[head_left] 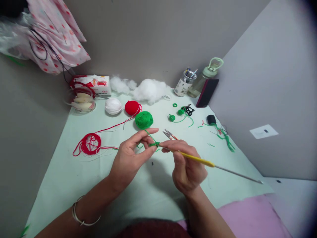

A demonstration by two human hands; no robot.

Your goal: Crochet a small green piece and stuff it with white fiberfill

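Note:
My left hand (131,157) pinches a small green crochet piece (154,144) between thumb and fingers, the index finger stretched out above it. Green yarn runs from the piece back to a green yarn ball (144,119) just beyond my hands. My right hand (187,163) is closed on a crochet hook (213,164) with a yellow grip; its tip meets the green piece and its metal shaft points right. Small scissors (169,134) lie right behind my right fingers.
On the pale green table (74,172) lie a red yarn ball (132,107), a white ball (113,105), a loose red yarn coil (90,144), white stuffing (148,89), small green pieces (182,114), a black spool (211,119), a pen cup (184,82), a bottle (206,77) and a phone (207,92).

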